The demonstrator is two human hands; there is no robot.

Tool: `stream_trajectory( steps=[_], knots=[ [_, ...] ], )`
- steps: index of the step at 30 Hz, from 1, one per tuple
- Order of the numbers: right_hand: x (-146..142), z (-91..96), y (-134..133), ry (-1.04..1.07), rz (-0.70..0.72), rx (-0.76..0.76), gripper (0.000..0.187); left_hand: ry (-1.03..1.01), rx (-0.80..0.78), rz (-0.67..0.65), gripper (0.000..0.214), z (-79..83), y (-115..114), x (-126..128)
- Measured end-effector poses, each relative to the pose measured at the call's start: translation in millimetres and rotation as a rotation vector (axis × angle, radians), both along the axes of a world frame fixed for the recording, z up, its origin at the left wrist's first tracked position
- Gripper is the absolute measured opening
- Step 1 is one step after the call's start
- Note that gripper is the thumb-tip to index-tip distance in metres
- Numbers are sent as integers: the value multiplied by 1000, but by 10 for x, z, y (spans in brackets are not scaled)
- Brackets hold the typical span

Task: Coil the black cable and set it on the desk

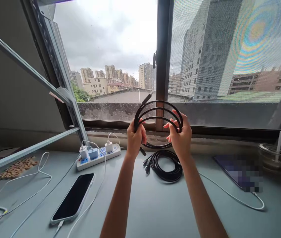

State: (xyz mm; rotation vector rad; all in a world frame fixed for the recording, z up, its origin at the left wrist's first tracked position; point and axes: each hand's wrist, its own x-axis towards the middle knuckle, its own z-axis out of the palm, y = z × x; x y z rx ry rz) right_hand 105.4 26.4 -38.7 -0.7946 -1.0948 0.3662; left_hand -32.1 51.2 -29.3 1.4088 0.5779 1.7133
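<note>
A black cable (161,109) wound in several loose loops is held up in front of the window, between my two hands. My left hand (135,137) is closed round the left side of the loops. One plug end of the cable sticks up above that hand, and another end hangs below it. On the right side of the loops, my right hand (180,134) grips the strands between thumb and fingers. Beneath my hands, a second coil of black cable (166,167) lies on the table, its connectors bunched at its left.
A white power strip (115,151) with plugged-in chargers stands at the back left. Nearer lies a phone (74,196) with a white cable. At right are a dark tablet-like device (232,170), partly blurred out, and a lidded cup with a straw (275,157). Metal shelf bars (31,145) cross the left.
</note>
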Motion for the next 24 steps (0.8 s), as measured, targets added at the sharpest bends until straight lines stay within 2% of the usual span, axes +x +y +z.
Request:
stream_trajectory(
  steps=[4, 7, 10, 14, 19, 24],
  knots=[
    [0, -22, -13, -138, -43, 59, 62, 151, -47, 28, 39, 46, -53, -94],
    [32, -26, -9, -203, -75, 77, 65, 210, -50, 11, 44, 47, -71, -124],
    [54, -23, -21, -248, -81, 82, 55, 227, -74, -7, 53, 42, -73, -129],
    [13, -19, -48, -196, -105, 87, 40, 161, -198, -33, 64, 80, -99, -133],
    [-24, 7, -97, -225, -131, 166, 26, 80, -254, -148, 52, 147, -153, -187],
    [-23, 53, -182, -296, -189, 224, 17, 13, -285, -219, 40, 148, -163, -178]
  ],
)
